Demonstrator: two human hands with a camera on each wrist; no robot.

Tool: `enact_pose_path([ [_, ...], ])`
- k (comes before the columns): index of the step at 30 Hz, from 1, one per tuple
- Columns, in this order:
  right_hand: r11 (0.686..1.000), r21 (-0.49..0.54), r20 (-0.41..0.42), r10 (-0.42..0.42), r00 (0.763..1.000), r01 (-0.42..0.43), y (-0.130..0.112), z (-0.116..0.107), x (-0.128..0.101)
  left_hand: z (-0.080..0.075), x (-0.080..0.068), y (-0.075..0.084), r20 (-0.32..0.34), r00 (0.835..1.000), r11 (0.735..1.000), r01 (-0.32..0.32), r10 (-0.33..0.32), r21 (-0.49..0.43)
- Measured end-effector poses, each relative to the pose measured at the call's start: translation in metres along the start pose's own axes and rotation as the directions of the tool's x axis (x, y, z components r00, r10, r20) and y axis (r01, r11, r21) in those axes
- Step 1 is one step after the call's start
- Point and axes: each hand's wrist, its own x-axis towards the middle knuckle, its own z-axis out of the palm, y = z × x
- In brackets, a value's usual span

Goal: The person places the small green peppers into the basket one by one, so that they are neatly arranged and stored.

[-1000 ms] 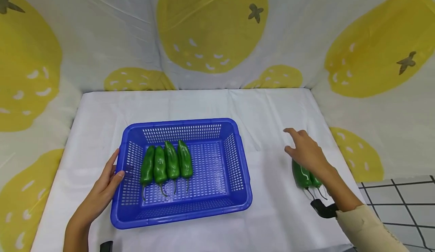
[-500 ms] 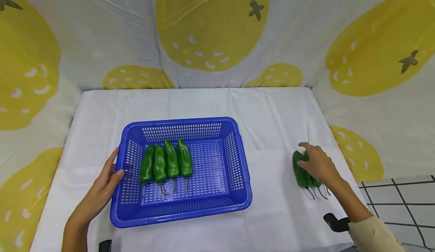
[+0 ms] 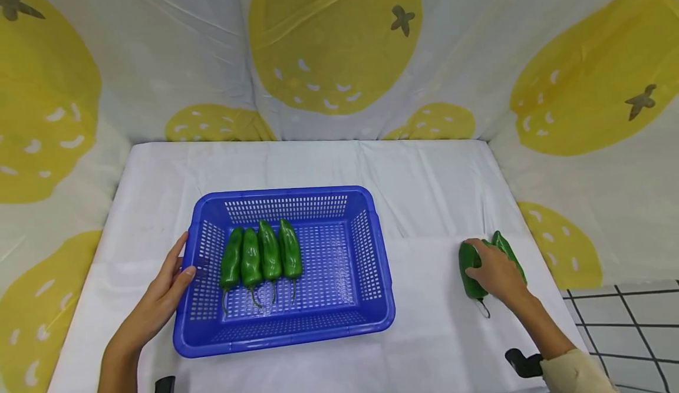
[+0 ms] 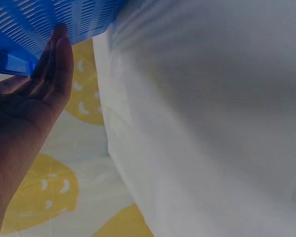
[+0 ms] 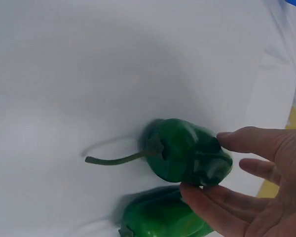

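While my left hand (image 3: 159,299) rests flat against the left wall of the blue basket (image 3: 371,275), its fingers (image 4: 56,64) straight and touching the perforated plastic without curling round it, my right hand (image 3: 495,272) is over at the far right of the white surface (image 3: 424,192). Its fingers (image 5: 246,143) and thumb are curled round a green pepper (image 5: 187,155), pinching its fat end; the wrist view shows that pepper's stem lying along the cloth, so it looks to be on the surface, though I cannot tell for certain. A second pepper (image 5: 160,217) lies just beside it, touching or nearly so, on the side nearer the table's right edge. Both are well apart from the basket. Inside the basket four peppers (image 3: 261,254) lie side by side in its left half, stems pointing towards me. A lemon-print cloth (image 3: 329,45) hangs behind and to both sides
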Motion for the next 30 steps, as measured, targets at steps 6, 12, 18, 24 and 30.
enact_pose_path([
  [6,1.000,0.010,0.011,0.011,1.000,-0.011,0.003,0.008,0.002,0.001,0.000,0.000,-0.005,1.000,1.000,0.001,-0.001,0.008],
  [12,1.000,-0.005,0.021,0.027,0.999,-0.027,0.001,0.009,0.007,0.002,-0.001,0.000,-0.012,1.000,1.000,0.004,-0.004,0.015],
  [18,0.999,-0.003,0.038,0.043,0.998,-0.043,-0.003,0.008,0.011,0.002,-0.001,0.001,-0.013,1.000,1.000,0.010,-0.010,0.014],
  [24,0.998,0.004,0.045,0.059,0.997,-0.060,0.001,0.011,0.015,0.003,-0.001,0.003,-0.011,1.000,1.000,0.017,-0.017,0.000],
  [30,0.998,0.009,0.041,0.059,0.997,-0.059,0.001,0.012,0.014,0.003,-0.002,0.004,-0.008,1.000,1.000,0.025,-0.025,-0.005],
])
